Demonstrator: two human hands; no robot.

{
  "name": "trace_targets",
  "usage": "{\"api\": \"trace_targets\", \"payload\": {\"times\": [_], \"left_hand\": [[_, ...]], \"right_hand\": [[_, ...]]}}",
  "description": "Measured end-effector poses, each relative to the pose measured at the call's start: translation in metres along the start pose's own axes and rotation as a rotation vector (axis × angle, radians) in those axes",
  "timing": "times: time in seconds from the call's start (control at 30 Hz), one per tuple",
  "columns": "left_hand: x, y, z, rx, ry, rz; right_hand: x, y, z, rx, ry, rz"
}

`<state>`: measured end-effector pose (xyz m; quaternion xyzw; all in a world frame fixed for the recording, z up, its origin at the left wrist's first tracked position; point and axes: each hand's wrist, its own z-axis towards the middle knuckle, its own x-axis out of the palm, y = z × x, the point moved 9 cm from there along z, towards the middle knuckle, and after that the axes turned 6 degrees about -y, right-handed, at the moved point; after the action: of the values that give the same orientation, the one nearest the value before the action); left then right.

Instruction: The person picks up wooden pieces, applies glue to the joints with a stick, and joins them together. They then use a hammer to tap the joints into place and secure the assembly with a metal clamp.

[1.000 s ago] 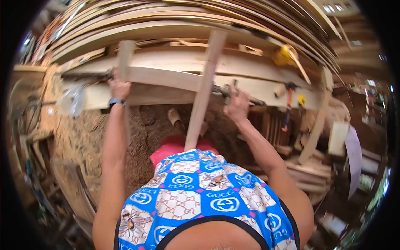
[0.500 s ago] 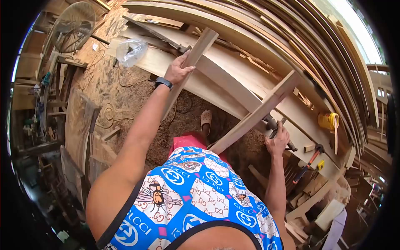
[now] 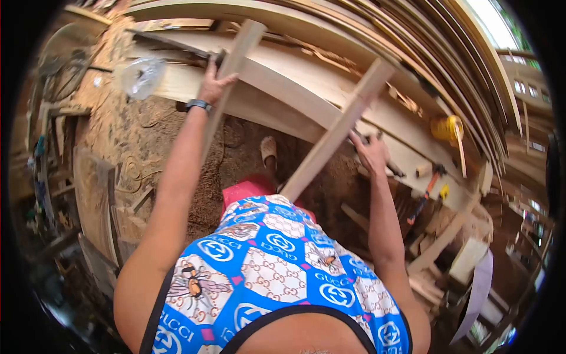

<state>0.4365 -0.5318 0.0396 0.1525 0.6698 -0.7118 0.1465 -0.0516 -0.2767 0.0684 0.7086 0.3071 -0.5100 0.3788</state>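
Left hand (image 3: 213, 85) is wrapped closed around the upper part of a wooden slat (image 3: 239, 56) that leans on the long plank bench (image 3: 283, 82). Right hand (image 3: 371, 154) sits on a dark metal clamp (image 3: 394, 170) just beside a second slat (image 3: 336, 138) — grip can't be told. Sawdust floor (image 3: 141, 135) below, stacked curved boards (image 3: 413, 35) behind — plastic bag (image 3: 140, 75) and yellow tape roll (image 3: 446, 128) on the bench.

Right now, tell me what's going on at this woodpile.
A person leans over a stack of long planks. Their left hand grips one wooden slat, and their right hand sits on a dark metal bar beside a second slat leaning across the planks. Whether that hand is closed is unclear. A yellow tape measure and a hammer lie further right.
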Motion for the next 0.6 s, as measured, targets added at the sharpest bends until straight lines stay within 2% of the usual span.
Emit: {"api": "trace_targets", "payload": {"times": [0.1,0.13,0.2,0.27,0.33,0.4,0.43,0.53,0.6], "left_hand": [[0.005,0.019,0.004,-0.024,0.06,-0.059],[0.004,0.018,0.001,-0.095,0.097,-0.04],[0.002,0.023,-0.001,-0.11,0.083,-0.012],[0.001,0.025,0.001,-0.096,0.103,0.026],[0.0,0.034,0.004,-0.081,0.119,0.06],[-0.008,0.045,0.008,-0.056,0.009,0.187],[-0.009,0.031,0.003,-0.055,0.005,0.182],[-0.002,0.009,-0.014,-0.143,0.005,0.037],[0.005,0.011,-0.016,-0.197,0.083,-0.116]], "right_hand": [[0.001,-0.006,-0.009,0.072,-0.064,0.071],[-0.002,0.0,-0.014,0.074,-0.099,0.075],[0.002,0.006,-0.021,0.143,-0.033,0.112],[-0.003,0.011,-0.031,0.179,-0.143,0.154],[-0.001,0.019,-0.034,0.212,-0.145,0.194],[-0.005,0.027,-0.035,0.22,-0.269,0.127],[-0.007,0.029,-0.036,0.216,-0.274,0.125],[-0.008,0.037,-0.035,0.201,-0.234,0.084],[-0.005,0.033,-0.037,0.293,-0.224,0.098]]}}
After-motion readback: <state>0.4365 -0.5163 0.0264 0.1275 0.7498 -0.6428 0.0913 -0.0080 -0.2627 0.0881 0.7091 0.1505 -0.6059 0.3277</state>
